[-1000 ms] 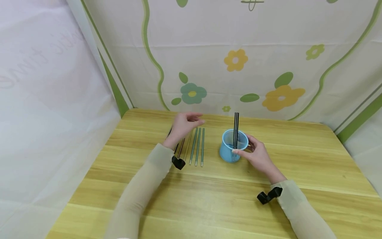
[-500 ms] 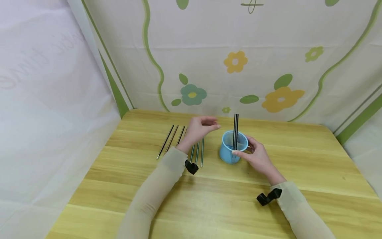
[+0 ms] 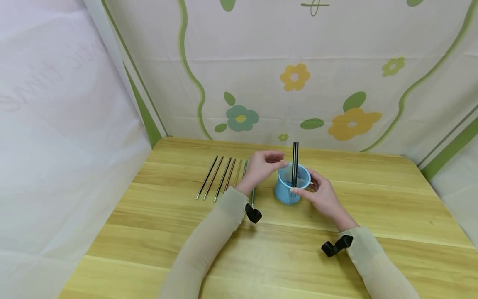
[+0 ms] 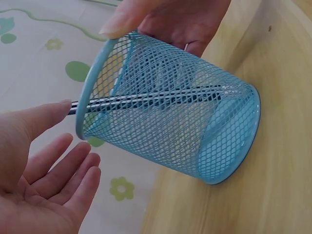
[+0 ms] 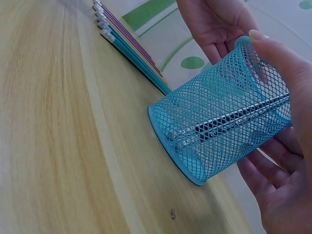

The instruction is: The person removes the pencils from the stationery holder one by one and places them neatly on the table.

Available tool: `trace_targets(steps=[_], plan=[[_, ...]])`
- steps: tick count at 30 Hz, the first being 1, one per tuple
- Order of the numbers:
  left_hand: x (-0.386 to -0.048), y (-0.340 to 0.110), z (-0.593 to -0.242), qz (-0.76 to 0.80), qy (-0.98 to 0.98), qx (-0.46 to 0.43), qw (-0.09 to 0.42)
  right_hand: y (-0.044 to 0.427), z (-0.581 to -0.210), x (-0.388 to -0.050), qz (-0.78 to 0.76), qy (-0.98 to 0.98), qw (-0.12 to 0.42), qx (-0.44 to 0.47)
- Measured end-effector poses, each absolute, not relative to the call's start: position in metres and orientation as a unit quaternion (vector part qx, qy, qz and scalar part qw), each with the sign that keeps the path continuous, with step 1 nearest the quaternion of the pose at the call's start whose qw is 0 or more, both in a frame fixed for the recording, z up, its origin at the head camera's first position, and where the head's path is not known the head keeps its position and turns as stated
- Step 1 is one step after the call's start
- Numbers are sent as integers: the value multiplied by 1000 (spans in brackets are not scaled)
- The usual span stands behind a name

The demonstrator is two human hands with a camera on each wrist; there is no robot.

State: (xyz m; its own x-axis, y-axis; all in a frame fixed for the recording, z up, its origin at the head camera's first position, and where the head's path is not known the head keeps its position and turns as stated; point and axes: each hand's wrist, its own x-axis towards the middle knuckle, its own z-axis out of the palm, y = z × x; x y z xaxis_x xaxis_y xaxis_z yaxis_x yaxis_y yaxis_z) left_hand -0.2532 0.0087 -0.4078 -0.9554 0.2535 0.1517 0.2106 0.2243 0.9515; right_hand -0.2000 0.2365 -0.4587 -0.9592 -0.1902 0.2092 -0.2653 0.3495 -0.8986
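Note:
A blue mesh pencil cup (image 3: 286,196) stands upright on the table. My right hand (image 3: 324,196) grips it from the right, thumb at the near rim and fingers around the far side. Dark pencils (image 3: 295,153) lean upright inside it, their lower ends visible through the mesh in the right wrist view. At the cup's left rim is my left hand (image 3: 262,168), fingers loosely bent and holding nothing. In the left wrist view its thumb (image 4: 46,117) reaches close to the rim and the pencils; whether it touches them I cannot tell.
Several pencils (image 3: 212,178) lie side by side in a row on the wooden table (image 3: 284,257), left of the cup. My left hand and wrist cover part of the row's right end. A patterned cloth (image 3: 261,74) hangs behind the table.
My left hand has moved right, from above the row of pencils to the cup's rim, uncovering the row's left pencils. My right hand and the cup have stayed in place.

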Motion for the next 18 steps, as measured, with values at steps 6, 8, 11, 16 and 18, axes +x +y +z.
trace_targets(steps=[6,8,11,16,18], plan=[[-253,14,-410,610,779,145,35,236,-459,-199,550,-823,36,137],[-255,16,-409,609,778,147,38,236,-459,-199,550,-823,35,138],[-257,18,-410,607,779,151,43,236,-458,-199,554,-820,32,138],[-262,23,-411,599,783,159,55,236,-457,-199,564,-813,32,144],[-264,26,-412,597,784,158,60,235,-457,-198,565,-811,33,145]])
